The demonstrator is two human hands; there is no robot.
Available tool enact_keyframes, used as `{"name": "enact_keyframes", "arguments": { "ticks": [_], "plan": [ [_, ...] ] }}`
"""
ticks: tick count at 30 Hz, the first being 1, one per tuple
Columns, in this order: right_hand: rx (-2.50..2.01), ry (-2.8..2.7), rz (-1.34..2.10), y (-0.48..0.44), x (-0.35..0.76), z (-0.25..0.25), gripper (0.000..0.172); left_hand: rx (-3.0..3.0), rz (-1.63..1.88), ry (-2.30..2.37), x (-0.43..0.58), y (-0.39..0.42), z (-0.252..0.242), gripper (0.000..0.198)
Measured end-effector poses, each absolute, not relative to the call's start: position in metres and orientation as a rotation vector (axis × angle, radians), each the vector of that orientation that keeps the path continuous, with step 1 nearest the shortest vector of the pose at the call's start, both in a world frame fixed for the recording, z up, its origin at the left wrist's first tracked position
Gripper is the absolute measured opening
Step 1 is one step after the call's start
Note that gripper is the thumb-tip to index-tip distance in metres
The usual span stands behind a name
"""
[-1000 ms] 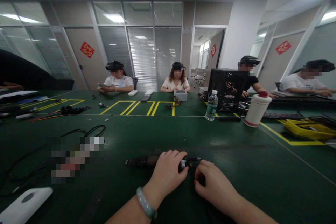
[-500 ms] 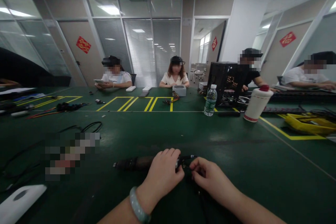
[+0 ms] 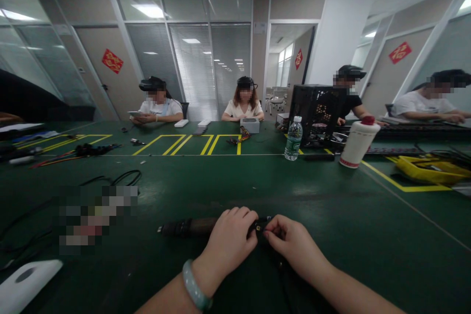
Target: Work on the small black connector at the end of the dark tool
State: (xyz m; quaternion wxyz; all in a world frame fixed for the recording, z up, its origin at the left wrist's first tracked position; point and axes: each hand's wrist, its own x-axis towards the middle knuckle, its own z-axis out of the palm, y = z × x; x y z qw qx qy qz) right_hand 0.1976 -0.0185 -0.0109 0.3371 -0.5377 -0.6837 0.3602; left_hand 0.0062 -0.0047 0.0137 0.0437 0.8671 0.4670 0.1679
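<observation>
My left hand [image 3: 231,235] lies curled over a dark cylindrical cable connector [image 3: 187,227], gripping it near its right end on the green table mat [image 3: 342,216]. A jade bangle [image 3: 195,285] circles my left wrist. My right hand [image 3: 292,241] is just to the right, its thumb and fingertips pinching the connector's small metal-tipped end [image 3: 259,228]. A black cable [image 3: 285,279] runs from under my hands toward me. The exact grip of my fingertips is partly hidden by my hands.
Black cables [image 3: 125,177] and a pixelated patch [image 3: 95,216] lie to the left, with a white device [image 3: 25,279] at the near left. A water bottle [image 3: 293,138], a white red-capped bottle [image 3: 359,142] and a yellow tray [image 3: 423,169] stand farther off. Several co-workers sit beyond.
My right hand has moved left, closer to my left hand, and its fingertips now meet the connector's end. The whole view has shifted slightly with my head.
</observation>
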Motion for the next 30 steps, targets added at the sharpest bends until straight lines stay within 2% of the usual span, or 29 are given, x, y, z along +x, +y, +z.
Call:
{"name": "enact_keyframes", "arguments": {
  "ticks": [7,30],
  "plan": [
    [-1.419,-1.837,0.914,-0.019,0.202,-0.016,0.004,2.652,0.483,1.436,0.007,-0.01,0.015,0.008],
    [-1.41,-1.819,0.924,-0.016,0.203,-0.02,0.007,2.603,0.638,1.318,0.0,-0.006,0.014,0.011]
  ]
}}
